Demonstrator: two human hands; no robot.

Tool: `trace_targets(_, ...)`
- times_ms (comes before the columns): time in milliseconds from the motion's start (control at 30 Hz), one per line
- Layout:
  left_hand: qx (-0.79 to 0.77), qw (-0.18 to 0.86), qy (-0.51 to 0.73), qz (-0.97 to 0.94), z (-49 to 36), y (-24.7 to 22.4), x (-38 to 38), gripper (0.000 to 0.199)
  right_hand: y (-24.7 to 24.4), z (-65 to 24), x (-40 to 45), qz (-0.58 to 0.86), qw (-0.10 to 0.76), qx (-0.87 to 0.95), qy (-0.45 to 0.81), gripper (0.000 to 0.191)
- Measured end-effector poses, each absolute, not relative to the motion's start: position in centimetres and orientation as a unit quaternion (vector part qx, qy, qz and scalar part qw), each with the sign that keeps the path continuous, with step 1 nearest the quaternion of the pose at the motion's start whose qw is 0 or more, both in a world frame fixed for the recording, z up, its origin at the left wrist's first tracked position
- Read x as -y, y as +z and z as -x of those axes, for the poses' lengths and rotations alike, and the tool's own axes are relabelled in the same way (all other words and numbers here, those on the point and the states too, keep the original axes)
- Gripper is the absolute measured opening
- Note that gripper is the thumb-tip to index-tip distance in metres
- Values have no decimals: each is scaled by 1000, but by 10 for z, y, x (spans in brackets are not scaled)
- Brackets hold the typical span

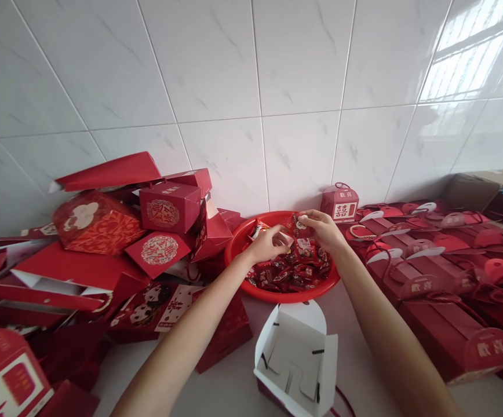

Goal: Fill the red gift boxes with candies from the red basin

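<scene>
A red plastic basket [229,260] against the wall holds many small candies [284,272] in red wrappers. My right hand [324,230] is over its right rim, fingertips pinching a red-wrapped candy [301,229]. My left hand [269,244] is above the basket's left half, its fingers curled together; whatever is in them, if anything, is hidden. Below the basket, nearest me, stands an open gift box [295,353], white inside, with its flaps up and slots in its walls. Nothing lies inside this box. A dark red cord shows at its right side.
Red gift boxes [168,208] are heaped on the left, some tilted or open. Closed dark red boxes [445,330] with cords stand in rows on the right. One small box [339,202] is by the wall. A brown carton [473,194] sits at the far right.
</scene>
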State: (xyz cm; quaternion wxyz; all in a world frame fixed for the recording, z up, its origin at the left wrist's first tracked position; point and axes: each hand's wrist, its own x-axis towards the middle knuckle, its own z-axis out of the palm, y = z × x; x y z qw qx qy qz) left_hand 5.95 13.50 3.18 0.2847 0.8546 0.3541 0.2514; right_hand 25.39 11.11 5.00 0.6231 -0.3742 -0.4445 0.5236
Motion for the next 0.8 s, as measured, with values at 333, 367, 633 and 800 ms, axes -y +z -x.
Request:
trace_targets(333, -314, 206, 19, -926, -72, 29, -121, 52, 44, -263, -121, 370, 661, 404, 512, 31)
trace_targets(367, -321, 194, 3, -927, -74, 28, -119, 56, 44, -263, -121, 371, 664, 402, 510, 31)
trace_targets(633, -442, 69, -10, -894, -79, 38, -123, 14, 46, -263, -118, 376, 674, 379, 510, 31)
trace_targets(800, -522, 37, 5, -852, -70, 48, -125, 22, 46, -263, -116, 380, 672, 379, 511, 30)
